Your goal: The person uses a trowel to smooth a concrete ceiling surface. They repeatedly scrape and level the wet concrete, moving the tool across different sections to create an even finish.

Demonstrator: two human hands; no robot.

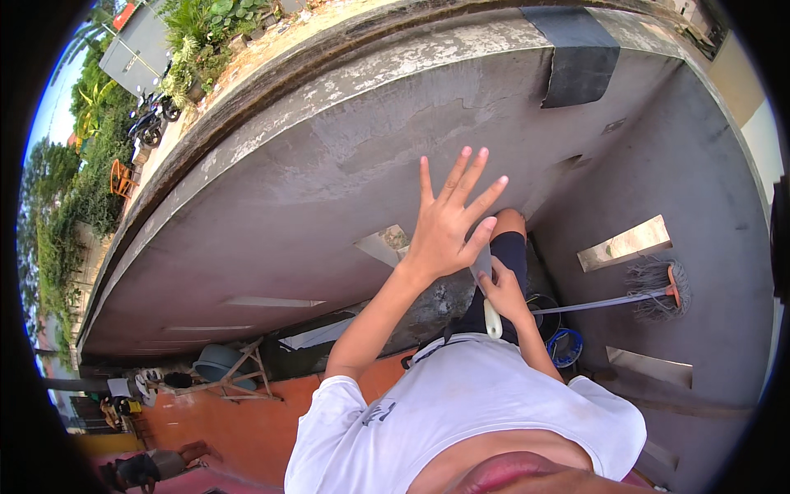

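Observation:
My left hand (448,226) is raised in front of the grey plastered wall (329,198), fingers spread, holding nothing. Lower and to its right, my right hand (504,292) is closed around a flat-bladed tool with a cream handle (492,319). Its grey blade (481,262) points up toward the left thumb, which overlaps it in this view; I cannot tell whether they touch. The exact kind of tool is unclear. My bare knee (510,222) and dark shorts are just beyond the right hand, close to the wall.
On the right, a grey string mop (658,290) leans against the side wall. A blue-rimmed bucket (564,347) stands near my right side. A dark sheet (580,62) hangs over the wall top. Left, a grey basin (224,366) rests at a wooden stand (251,375). Another person (156,468) is far lower left.

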